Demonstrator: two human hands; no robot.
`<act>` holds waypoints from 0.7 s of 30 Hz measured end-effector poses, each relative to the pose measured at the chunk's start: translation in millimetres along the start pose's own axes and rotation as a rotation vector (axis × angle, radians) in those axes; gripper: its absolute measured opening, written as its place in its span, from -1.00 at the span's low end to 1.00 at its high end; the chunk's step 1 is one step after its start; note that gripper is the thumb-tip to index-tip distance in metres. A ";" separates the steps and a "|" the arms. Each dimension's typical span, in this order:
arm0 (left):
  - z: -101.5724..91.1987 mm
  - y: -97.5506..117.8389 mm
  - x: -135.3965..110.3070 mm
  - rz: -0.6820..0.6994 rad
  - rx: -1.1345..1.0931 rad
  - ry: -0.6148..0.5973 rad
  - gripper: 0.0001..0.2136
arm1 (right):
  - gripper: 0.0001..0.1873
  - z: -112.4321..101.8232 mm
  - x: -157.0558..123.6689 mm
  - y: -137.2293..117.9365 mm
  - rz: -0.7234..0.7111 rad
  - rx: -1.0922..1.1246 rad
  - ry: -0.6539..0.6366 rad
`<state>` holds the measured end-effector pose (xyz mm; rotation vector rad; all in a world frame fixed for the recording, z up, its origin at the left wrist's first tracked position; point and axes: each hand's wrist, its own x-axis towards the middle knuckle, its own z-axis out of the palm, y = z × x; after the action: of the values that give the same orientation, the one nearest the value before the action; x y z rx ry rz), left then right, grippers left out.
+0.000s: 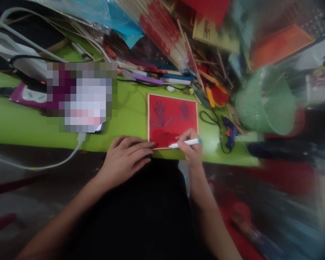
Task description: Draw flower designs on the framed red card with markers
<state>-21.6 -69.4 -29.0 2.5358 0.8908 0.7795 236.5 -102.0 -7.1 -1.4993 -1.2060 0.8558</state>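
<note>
- on the green counter [124,115], seemingly drawing low on the framed red panel [173,121], beneath two dark flower designs [160,115]
- with the right hand [193,151], pinching a white marker [190,142] between closed fingers
- with the left hand [128,151], resting loosely extended fingers, gripping nothing, by the panel's lower left corner
- probably needing steady, light strokes next

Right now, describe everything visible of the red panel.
The red panel is rectangular, with a pale, wood-like border. Two dark plant drawings mark its far half. It lies flat on the green table, the left hand at its near left corner, the right hand holding a white marker at its near edge.
</note>
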 end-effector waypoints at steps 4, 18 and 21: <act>-0.2 -0.2 0.0 -0.004 -0.011 0.003 -0.88 | -0.85 -0.7 -1.9 3.9 -0.013 0.018 0.010; -0.4 0.1 0.6 -0.010 -0.020 0.007 -0.89 | -0.87 0.3 -4.3 3.3 -0.036 0.051 -0.031; -1.0 0.1 1.0 -0.003 -0.015 0.007 -0.88 | -0.86 0.6 -4.6 2.1 -0.038 0.025 -0.030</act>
<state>-21.5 -68.8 -27.8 2.5201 0.8872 0.7919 235.4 -106.3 -9.5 -1.4439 -1.2380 0.8678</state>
